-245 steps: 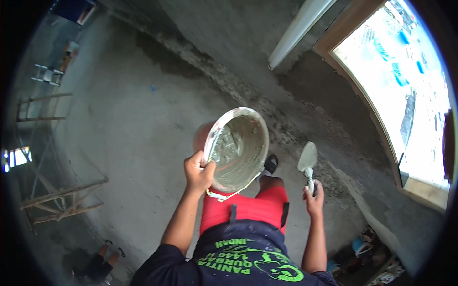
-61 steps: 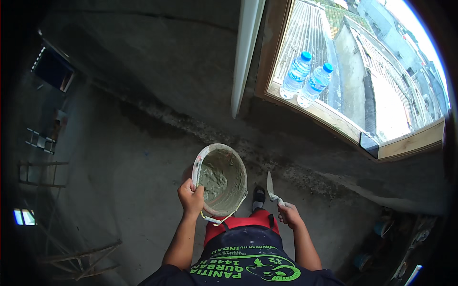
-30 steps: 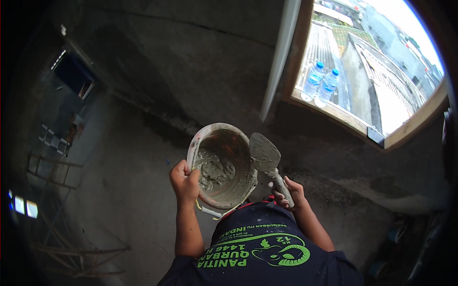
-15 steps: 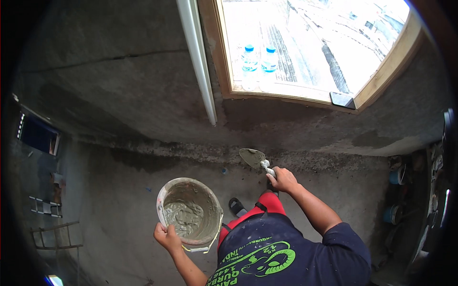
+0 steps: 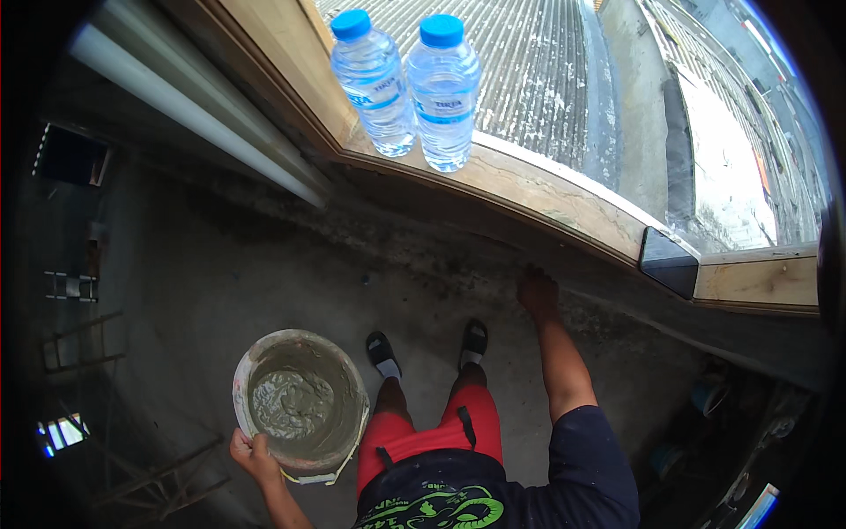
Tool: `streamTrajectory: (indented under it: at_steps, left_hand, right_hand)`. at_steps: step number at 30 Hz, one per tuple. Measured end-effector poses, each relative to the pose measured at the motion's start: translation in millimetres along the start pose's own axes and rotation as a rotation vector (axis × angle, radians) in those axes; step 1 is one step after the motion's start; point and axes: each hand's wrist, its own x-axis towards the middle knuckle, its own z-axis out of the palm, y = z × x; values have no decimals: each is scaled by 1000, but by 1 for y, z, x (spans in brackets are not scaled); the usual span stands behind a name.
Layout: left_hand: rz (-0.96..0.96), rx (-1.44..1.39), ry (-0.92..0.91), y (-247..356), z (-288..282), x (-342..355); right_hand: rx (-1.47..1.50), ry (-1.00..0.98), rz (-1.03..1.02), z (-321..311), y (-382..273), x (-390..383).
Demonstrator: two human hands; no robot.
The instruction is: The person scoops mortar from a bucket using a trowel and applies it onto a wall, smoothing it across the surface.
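Note:
My left hand point(image 5: 254, 457) is closed on the near-left rim of a round bucket point(image 5: 352, 432). Wet grey mortar point(image 5: 295, 401) fills its lower part, and a pale wire handle hangs at the near side. Out ahead, my right hand point(image 5: 538, 293) is a dark fist just below the window sill, close to the wall. Half a second earlier it gripped a trowel; now the blade is lost in shadow or behind the hand.
Two water bottles point(image 5: 445, 106) with blue caps and a dark phone point(image 5: 670, 262) stand on the wooden window sill point(image 5: 546, 198). A white pipe point(image 5: 194, 115) runs down the wall at left. Some buckets point(image 5: 709, 392) sit at the right; a frame like a ladder point(image 5: 84, 348) is at left.
My view has come closer to the window and turned, so bottles and phone look larger. My right hand has reached forward to the wall below the sill. The left still holds the bucket.

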Motion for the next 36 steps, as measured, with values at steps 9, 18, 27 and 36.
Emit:
streamTrajectory:
  at_steps: [9, 18, 27, 36]
  left_hand:
    - [-78, -220, -156, 86, -41, 10]
    - [107, -337, -339, 106, -63, -19]
    - [320, -314, -275, 85, -70, -39]
    - [370, -446, -278, 85, -77, -47]
  right_hand:
    - [56, -334, 446, -116, 7, -121]
    - [842, -441, 499, -259, -24, -272]
    - [1124, -166, -23, -297, -110, -330]
    - [1372, -529, -365, -242, -165, -277]
